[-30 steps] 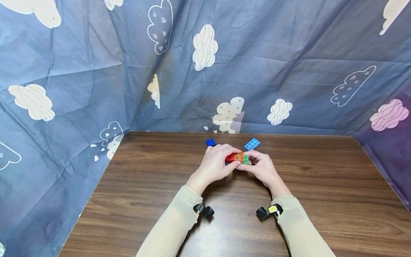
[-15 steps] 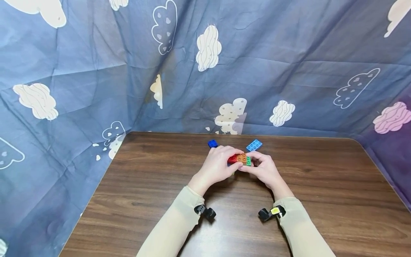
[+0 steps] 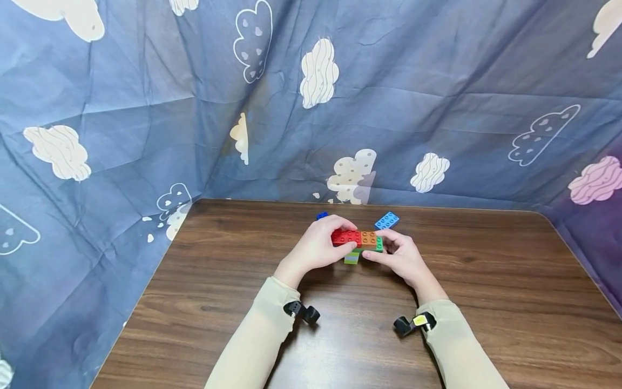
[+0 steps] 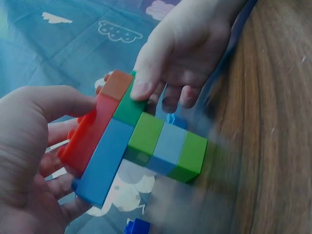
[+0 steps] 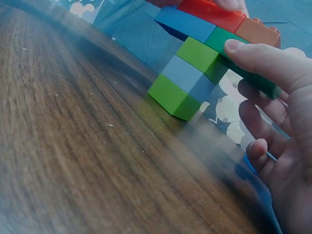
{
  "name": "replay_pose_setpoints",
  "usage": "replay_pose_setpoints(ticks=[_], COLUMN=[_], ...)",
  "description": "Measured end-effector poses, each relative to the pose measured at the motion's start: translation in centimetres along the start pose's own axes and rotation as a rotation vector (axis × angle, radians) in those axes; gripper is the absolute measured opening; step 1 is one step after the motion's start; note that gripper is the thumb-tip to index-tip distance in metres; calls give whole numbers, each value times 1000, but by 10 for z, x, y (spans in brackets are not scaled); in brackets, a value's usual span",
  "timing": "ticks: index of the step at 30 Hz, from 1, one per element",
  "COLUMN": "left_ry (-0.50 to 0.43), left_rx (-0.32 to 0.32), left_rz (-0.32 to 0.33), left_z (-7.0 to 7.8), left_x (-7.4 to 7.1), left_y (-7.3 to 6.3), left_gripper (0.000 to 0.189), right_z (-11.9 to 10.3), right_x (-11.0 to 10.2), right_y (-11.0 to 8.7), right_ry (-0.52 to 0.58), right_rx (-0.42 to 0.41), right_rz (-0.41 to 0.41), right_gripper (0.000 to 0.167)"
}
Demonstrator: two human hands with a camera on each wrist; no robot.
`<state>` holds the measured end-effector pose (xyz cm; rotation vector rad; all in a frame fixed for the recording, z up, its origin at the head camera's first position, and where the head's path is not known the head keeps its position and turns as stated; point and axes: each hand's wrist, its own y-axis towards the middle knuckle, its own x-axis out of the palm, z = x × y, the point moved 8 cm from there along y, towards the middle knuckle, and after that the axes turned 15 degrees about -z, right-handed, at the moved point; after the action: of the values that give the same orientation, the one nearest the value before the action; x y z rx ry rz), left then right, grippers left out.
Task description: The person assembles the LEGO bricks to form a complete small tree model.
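A T-shaped build of toy building bricks stands on the table, gripped from both sides. Its column has lime green bricks below and above a pale blue one. Across it lie a blue brick and a green brick, topped by a red brick and an orange brick. My left hand pinches the red brick, thumb on the near side and fingers behind. With thumb and fingers, my right hand holds the green brick's right end.
Behind the hands on the wooden table lie a small dark blue brick and a longer light blue brick. A blue cloud-print cloth hangs along the table's back edge.
My left hand has slid left along the red brick, uncovering more of its studs and the lime green column. My right hand keeps its hold on the green brick.
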<state>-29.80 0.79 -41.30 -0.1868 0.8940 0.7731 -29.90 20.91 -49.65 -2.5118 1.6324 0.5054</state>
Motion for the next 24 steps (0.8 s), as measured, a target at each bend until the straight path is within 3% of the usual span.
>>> replay_pose_setpoints(ticks=[16,24], left_ry=[-99,-171], left_rx=[30,16], left_rz=[-12,1], left_z=[-14,-27], left_x=[1,4], left_y=[-2,-3], left_gripper=[28,34], right_z=[0,2], right_x=[1,1], right_y=[1,1], right_ry=[-8,7], right_rx=[39,59], right_rz=[-28,-34], right_gripper=[41,45])
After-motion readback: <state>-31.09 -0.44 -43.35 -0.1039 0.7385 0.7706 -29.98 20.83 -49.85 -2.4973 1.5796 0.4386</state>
